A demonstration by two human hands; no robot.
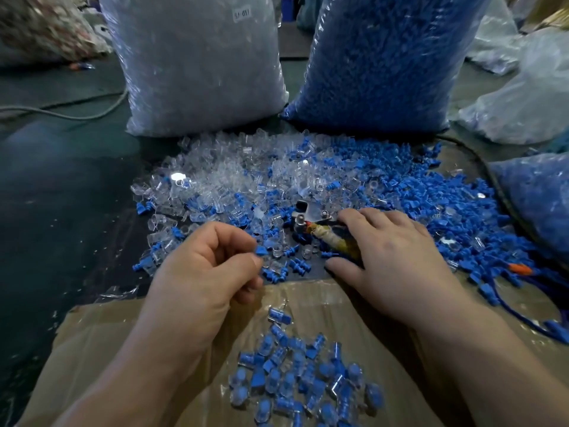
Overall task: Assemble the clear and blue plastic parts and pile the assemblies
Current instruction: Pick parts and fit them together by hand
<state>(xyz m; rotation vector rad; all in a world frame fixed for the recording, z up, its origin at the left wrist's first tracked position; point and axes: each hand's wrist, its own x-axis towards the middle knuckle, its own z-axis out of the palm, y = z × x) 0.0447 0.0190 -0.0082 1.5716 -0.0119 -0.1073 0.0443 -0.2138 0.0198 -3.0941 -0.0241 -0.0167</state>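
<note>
My left hand point(203, 272) pinches a small blue plastic part point(261, 251) between thumb and forefinger, just above the loose parts. My right hand point(397, 260) lies over the taped handle of a metal tool point(320, 221), fingers wrapped round it. Ahead of both hands spreads a heap of clear parts point(234, 177) on the left and blue parts point(431, 192) on the right, mixed in the middle. Near me, on cardboard point(101, 334), lies a pile of finished clear-and-blue assemblies point(301, 374).
Two tall plastic sacks stand behind the heap: clear parts point(197, 63) at left, blue parts point(385, 57) at right. Another blue-filled bag point(535, 195) lies at far right, pale bags point(523, 103) behind it. A cable point(61, 114) crosses the dark table at left.
</note>
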